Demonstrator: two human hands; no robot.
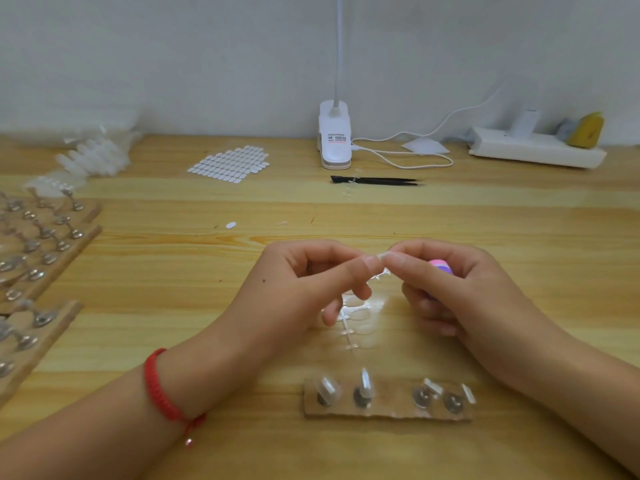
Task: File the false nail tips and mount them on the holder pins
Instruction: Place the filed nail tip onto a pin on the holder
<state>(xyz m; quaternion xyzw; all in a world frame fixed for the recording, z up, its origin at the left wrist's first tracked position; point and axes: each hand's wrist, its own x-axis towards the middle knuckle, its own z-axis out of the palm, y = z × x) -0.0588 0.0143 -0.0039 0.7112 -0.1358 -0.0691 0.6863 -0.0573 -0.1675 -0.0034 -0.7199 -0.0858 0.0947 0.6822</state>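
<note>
Two pins (420,398) on the holder (388,398) by the desk's (519,237) near edge seem filled, while the left hand (304,282) and right hand (460,292) pinch another tip (381,256).

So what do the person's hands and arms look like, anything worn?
The left hand and right hand are bare: no gloves, no sleeves on the forearms. The left wrist wears a red braided cord bracelet with a small bead hanging from it. No rings show.

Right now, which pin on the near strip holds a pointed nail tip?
The second pin from the left: its tip is pointed; the leftmost's is rounder, the right two bear only white pads.
</note>
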